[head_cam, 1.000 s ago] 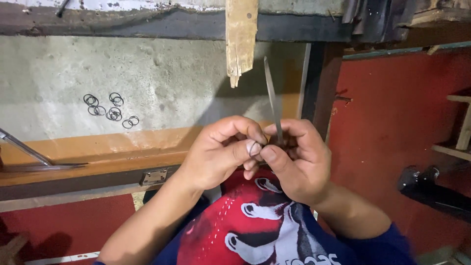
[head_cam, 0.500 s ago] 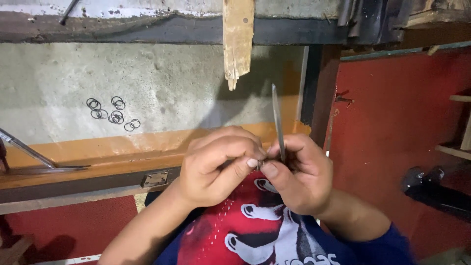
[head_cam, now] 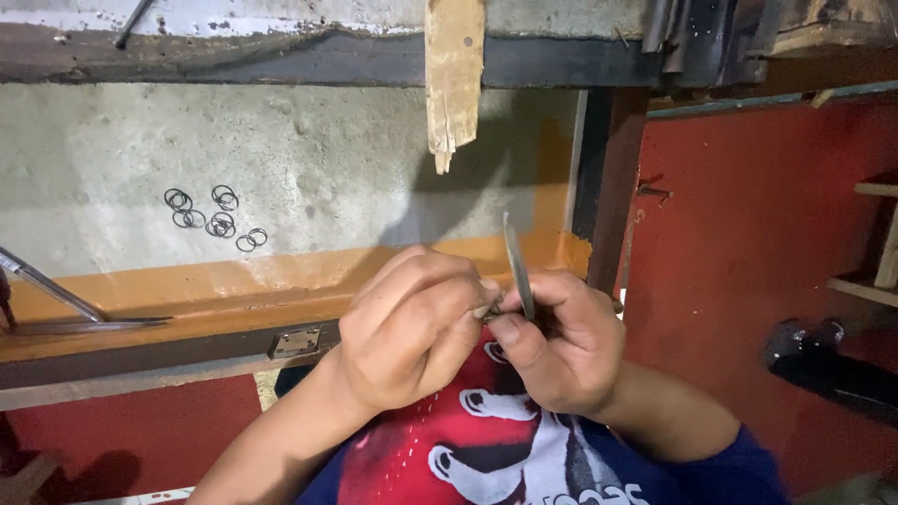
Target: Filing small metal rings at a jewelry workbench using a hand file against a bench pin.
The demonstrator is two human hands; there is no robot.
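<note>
My left hand (head_cam: 412, 332) and my right hand (head_cam: 561, 346) meet in front of my chest, fingertips touching. Between them stands a thin flat metal strip (head_cam: 516, 266), like a narrow blade, pointing upward. My right thumb and fingers pinch its lower end. My left fingertips press a small dark piece against the strip's base; the piece is mostly hidden by my fingers. Below the hands is my red and blue printed shirt (head_cam: 486, 449).
An orange ledge (head_cam: 187, 290) with a small metal hinge plate (head_cam: 296, 342) runs along a grey concrete wall. Several small wire rings (head_cam: 213, 215) hang on the wall. A splintered wooden slat (head_cam: 454, 75) hangs overhead. A dark post (head_cam: 608, 187) and red wall stand right.
Both hands have dropped slightly and drifted right together. The metal strip stays upright between them, and the grip looks the same.
</note>
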